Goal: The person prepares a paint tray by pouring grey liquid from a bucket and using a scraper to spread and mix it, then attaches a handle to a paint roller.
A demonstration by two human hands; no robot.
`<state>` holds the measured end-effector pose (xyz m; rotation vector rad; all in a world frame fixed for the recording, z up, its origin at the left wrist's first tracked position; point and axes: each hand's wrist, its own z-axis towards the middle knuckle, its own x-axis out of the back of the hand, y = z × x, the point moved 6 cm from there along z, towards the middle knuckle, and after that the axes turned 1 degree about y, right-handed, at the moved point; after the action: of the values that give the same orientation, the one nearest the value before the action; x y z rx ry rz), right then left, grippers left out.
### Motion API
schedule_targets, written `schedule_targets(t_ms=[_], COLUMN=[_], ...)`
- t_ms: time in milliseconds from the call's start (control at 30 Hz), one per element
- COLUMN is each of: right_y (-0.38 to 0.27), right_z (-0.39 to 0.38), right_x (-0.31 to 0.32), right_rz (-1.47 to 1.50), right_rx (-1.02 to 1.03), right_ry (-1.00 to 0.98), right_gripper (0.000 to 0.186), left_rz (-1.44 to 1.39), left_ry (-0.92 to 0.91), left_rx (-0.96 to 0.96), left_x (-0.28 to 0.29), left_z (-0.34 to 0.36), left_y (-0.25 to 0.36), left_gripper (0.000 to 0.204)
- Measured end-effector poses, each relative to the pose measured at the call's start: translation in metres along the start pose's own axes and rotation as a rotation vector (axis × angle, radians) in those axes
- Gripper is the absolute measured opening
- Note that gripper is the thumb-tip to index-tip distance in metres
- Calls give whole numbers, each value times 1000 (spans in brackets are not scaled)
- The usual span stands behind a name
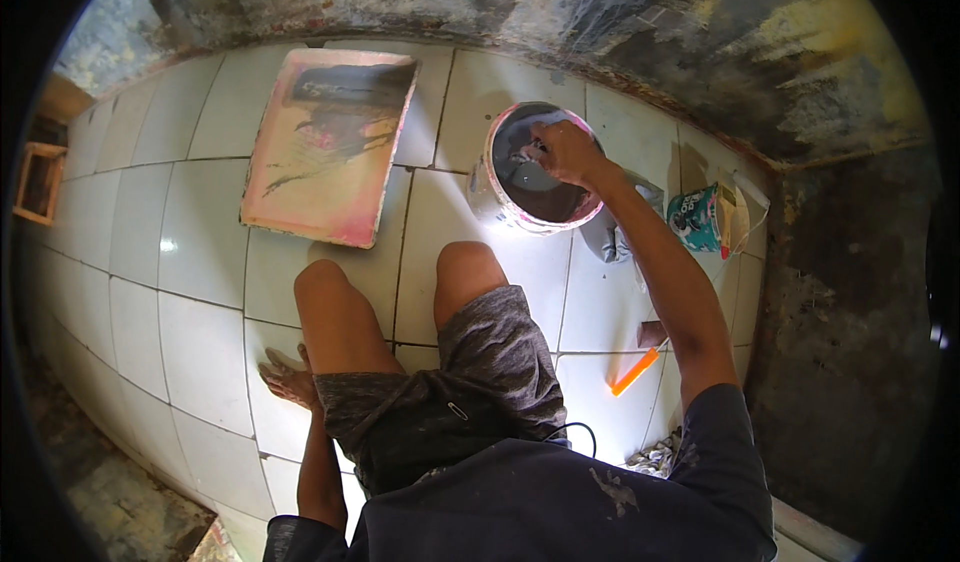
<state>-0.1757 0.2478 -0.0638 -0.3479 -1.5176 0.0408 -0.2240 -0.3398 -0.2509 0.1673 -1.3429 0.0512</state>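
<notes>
My right hand (567,154) reaches over the rim of a round bucket (482,197) and down to the dark grey mix (545,197) inside. Its fingers are curled closed; whatever they may hold is hidden by the hand and the mix. Pale smears show on the fingers. On the floor beside my left thigh, my left hand (288,380) rests with fingers spread, holding nothing. Left of the bucket lies a shallow rectangular tray (325,187), pink and cream, with a dark grey smear across its far end.
A grey plastic bag (605,240) sits against the bucket's right side. Farther right lies a teal container (697,220). An orange stick-like piece (635,373) lies on the tiled floor (205,332) near my right arm. Stained walls (640,32) bound the far and right sides.
</notes>
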Motion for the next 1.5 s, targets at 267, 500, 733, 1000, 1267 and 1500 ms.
schedule_targets(t_ms=[267, 500, 733, 1000, 1267, 1500], right_y=[25, 15, -5, 11, 1, 6], right_z=[-14, -35, -12, -23, -16, -16], right_x=[11, -3, -11, 4, -15, 3], right_rz=[-204, -133, 28, -82, 84, -52], right_rx=[-116, -118, -47, -155, -103, -208], right_ry=[-97, -370, -140, -38, -29, 6], right_gripper=[20, 22, 24, 25, 30, 29], left_rz=[63, -8, -77, 13, 16, 20], left_ry=[3, -32, -28, 16, -1, 48], left_rx=[-18, 44, 80, -20, -1, -43], left_x=[-1, 3, 4, 2, 3, -1], left_z=[2, 1, 0, 2, -1, -2], left_y=[-2, 2, 2, 3, 6, 2], left_gripper=[79, 91, 84, 76, 77, 78])
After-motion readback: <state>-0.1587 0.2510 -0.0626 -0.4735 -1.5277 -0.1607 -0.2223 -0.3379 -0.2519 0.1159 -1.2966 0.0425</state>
